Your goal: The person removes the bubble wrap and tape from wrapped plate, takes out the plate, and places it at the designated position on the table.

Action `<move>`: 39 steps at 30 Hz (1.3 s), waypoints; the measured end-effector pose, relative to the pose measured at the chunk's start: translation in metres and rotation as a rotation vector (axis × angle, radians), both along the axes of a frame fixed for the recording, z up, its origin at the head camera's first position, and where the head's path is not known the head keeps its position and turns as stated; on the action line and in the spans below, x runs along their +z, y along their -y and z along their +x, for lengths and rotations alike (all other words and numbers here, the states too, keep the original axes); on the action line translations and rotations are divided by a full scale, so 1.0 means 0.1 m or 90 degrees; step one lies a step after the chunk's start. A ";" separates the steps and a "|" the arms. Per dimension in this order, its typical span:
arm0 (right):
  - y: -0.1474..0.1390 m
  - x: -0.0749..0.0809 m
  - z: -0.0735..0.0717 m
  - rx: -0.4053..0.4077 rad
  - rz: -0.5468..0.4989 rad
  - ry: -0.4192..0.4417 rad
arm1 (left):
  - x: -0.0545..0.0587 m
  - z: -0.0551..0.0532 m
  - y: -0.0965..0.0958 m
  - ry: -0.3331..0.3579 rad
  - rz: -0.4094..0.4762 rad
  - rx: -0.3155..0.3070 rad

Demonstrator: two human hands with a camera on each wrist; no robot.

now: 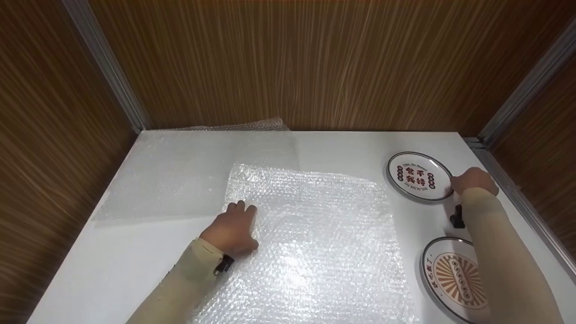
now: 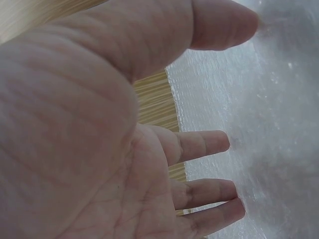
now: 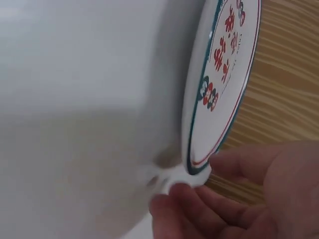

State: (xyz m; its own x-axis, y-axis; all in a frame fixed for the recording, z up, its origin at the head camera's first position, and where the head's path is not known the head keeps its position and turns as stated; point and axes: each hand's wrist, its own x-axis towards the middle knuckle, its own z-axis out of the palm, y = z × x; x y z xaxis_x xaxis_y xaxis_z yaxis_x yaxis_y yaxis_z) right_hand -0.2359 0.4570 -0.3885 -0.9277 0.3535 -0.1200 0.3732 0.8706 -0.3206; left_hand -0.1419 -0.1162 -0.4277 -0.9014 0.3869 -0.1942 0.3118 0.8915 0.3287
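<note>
At the right side of the white table, my right hand (image 1: 476, 181) pinches the near edge of a round white plate (image 1: 416, 191) with a dark rim and red characters. In the right wrist view the thumb lies at the rim of that plate (image 3: 209, 134), and the other fingers curl below it. My left hand (image 1: 231, 228) rests with spread fingers on the left edge of a shiny sheet of bubble wrap (image 1: 324, 225). Its fingertips meet the bubble wrap (image 2: 279, 149) in the left wrist view.
A second plate (image 1: 454, 279) with an orange sunburst lies nearer me, partly hidden by the right sleeve. Another thin clear sheet of wrap (image 1: 175, 180) covers the table's back left. Wood-grain panels (image 1: 288, 67) stand behind and at both sides of the table (image 1: 108, 265).
</note>
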 end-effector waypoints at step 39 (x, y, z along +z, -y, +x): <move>2.33 -0.16 0.40 0.570 0.064 0.056 | 0.07 -0.31 0.04 0.001 -0.022 0.021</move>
State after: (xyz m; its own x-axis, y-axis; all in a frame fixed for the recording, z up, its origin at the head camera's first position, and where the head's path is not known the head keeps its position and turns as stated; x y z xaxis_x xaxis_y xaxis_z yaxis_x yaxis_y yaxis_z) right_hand -0.1957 0.2243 -0.4047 -0.8496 -0.4830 -0.2116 -0.4371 0.8695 -0.2299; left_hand -0.1727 -0.1199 -0.4207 -0.9135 0.3494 -0.2084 0.2808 0.9122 0.2985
